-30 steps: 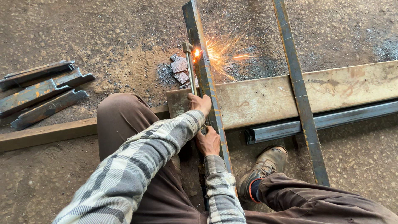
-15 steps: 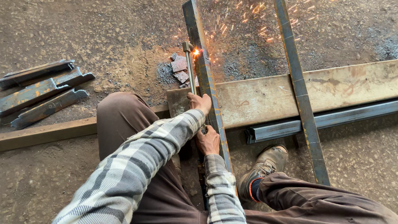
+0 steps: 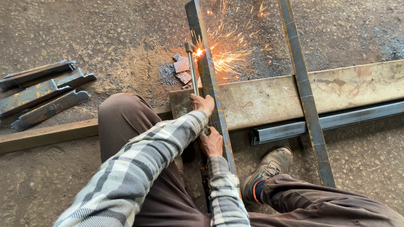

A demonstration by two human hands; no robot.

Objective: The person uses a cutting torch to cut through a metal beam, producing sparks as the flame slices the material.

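Note:
I crouch over a long steel bar that lies across a wide rusty beam. My left hand grips the thin tube of a cutting torch beside the bar. The torch tip burns against the bar's left edge, and orange sparks spray to the right. My right hand holds the torch's rear end closer to my body, next to the bar. Both arms wear a plaid sleeve.
A second steel bar runs parallel on the right. A dark steel channel lies along the beam. Cut metal scraps sit near the flame. Several short steel pieces lie at left. My shoe rests near the bars on the gritty floor.
Both hands and the torch stay in place. The spark spray has changed shape and now fans more widely to the right and upward.

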